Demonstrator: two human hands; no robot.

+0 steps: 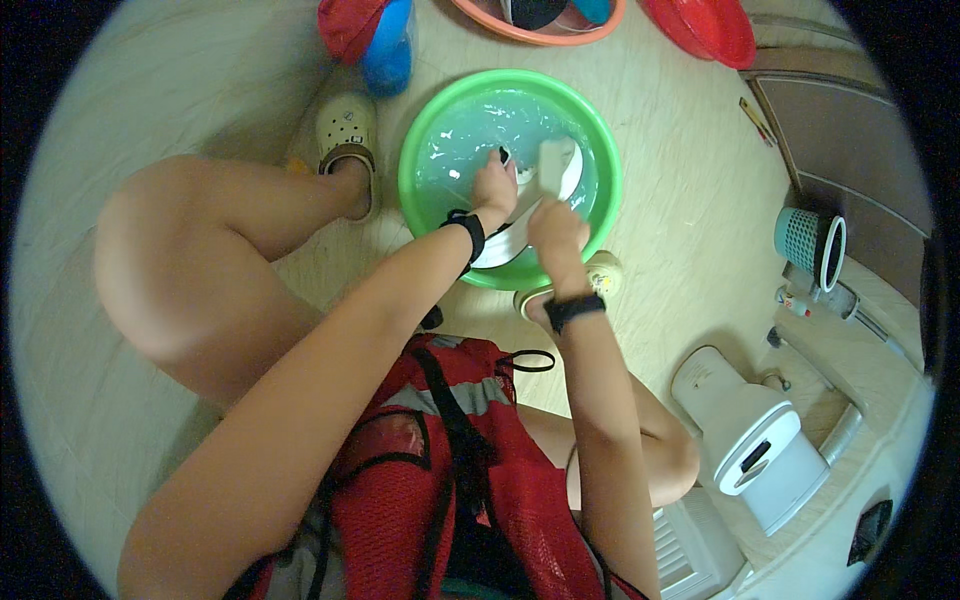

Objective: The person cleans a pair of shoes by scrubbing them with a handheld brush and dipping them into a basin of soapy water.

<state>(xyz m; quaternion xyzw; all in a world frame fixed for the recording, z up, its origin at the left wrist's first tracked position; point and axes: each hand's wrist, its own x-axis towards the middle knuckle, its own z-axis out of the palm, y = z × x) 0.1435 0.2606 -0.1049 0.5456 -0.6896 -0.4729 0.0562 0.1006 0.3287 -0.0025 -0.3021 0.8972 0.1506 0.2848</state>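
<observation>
My left fingers (494, 184) hold what seems a white shoe (503, 248); my right fingers (549, 217) clasp a blurred pale brush (551, 165), I think. From two to six o'clock inside the green basin (412, 165), the shoe is probably slippery, best held by its edge.

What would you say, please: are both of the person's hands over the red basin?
No, the left hand and right hand are over the green basin, apart from the red basin.

White shoe (503, 246) aslant in green basin (409, 180); blurred pale brush (551, 170).
</observation>
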